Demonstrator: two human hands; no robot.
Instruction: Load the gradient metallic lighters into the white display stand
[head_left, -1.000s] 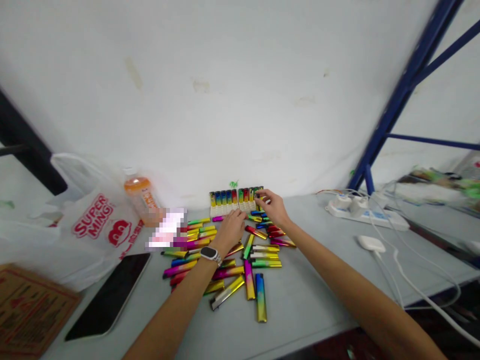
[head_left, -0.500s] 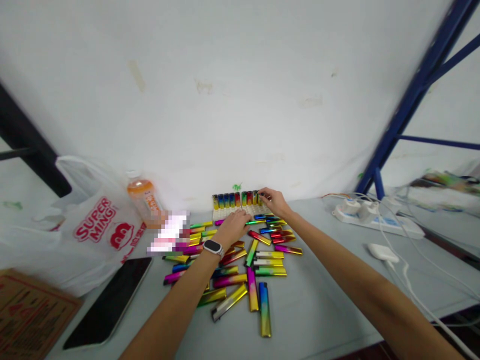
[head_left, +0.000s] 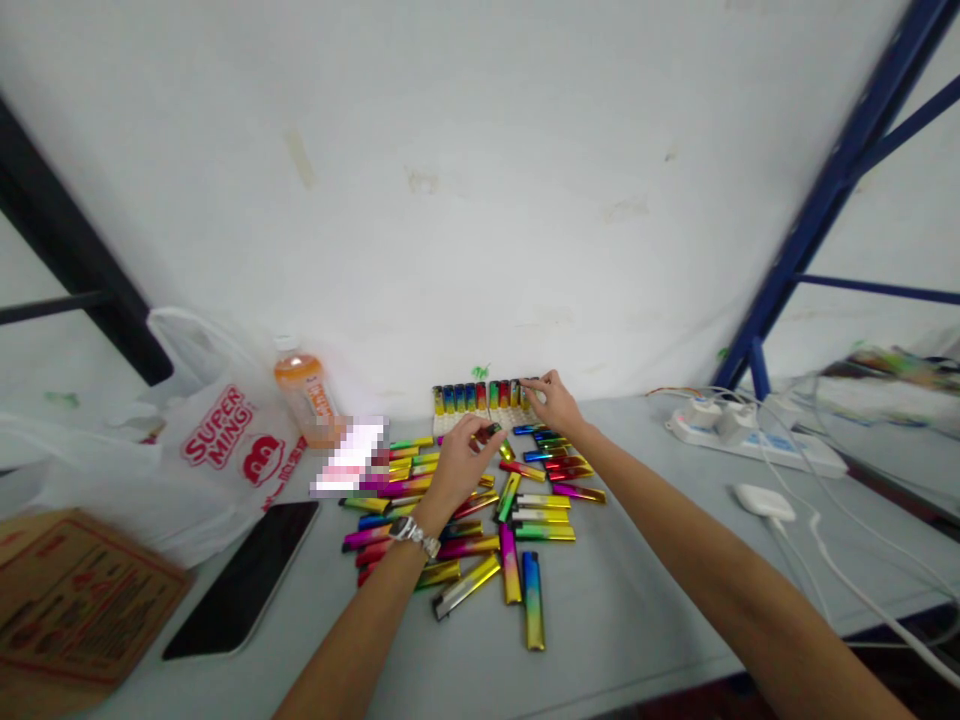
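My left hand, wearing a watch, is raised above a pile of shiny lighters. Its fingers are closed round a lighter whose dark top points right. At the right end of a row of upright lighters, my right hand pinches a lighter, mostly hidden by the fingers. The row stands in a pale tray with small holes against the wall. Loose lighters in rainbow metallic colours lie around and below my left hand; a blue-to-yellow lighter lies nearest to me.
On the left are a black phone, a cardboard box, a white plastic bag and an orange drink bottle. A power strip with plugs and a white charger with cables lie on the right.
My left hand has lifted and turned, now showing a lighter in its fingers. My right hand stays at the row's right end. The view has shifted slightly.
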